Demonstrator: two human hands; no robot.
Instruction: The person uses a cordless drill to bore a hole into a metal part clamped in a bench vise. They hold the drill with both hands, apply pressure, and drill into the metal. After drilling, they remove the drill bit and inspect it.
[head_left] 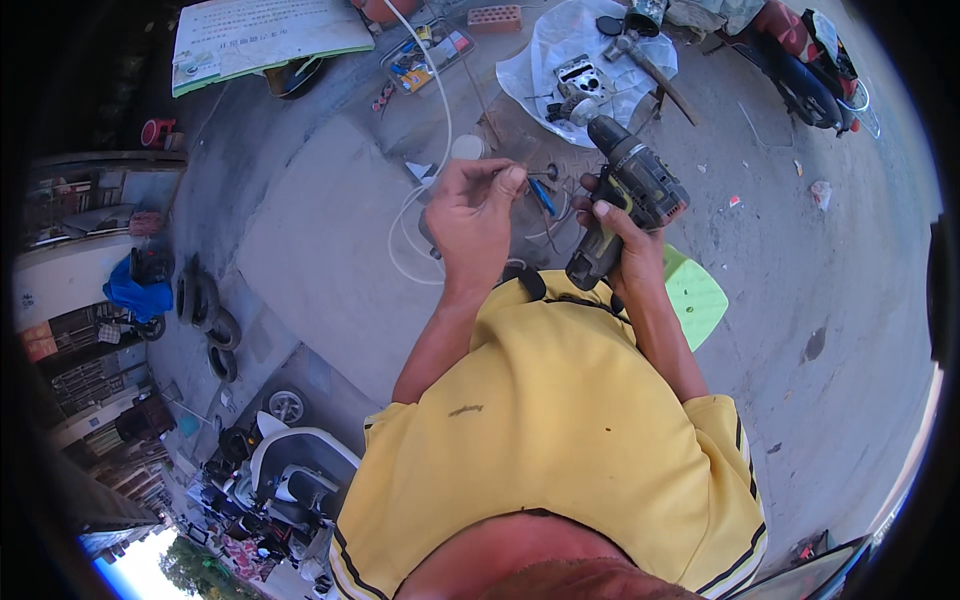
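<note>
My right hand [638, 255] is wrapped round the grip of a black and olive cordless drill [648, 185], its chuck tilted up toward the far left. My left hand [470, 225] is closed in a pinch on a thin rod with a dark round end [551, 172], which points toward the drill. Whether the rod and that end are one piece I cannot tell. Beyond both hands, a white sheet [540, 75] on the ground carries a metal engine part [583, 78] and a hammer [665, 82]. Just below the rod shows a blue pen-like object [541, 196].
A pale hose [447, 110] loops past my left hand. Farther off are a clear bin of small tools [428, 58], a red brick [495, 18] and a printed board [270, 40]. A green stool [695, 298] is by my right forearm; tyres [205, 300] lie left, a motorcycle [805, 75] far right.
</note>
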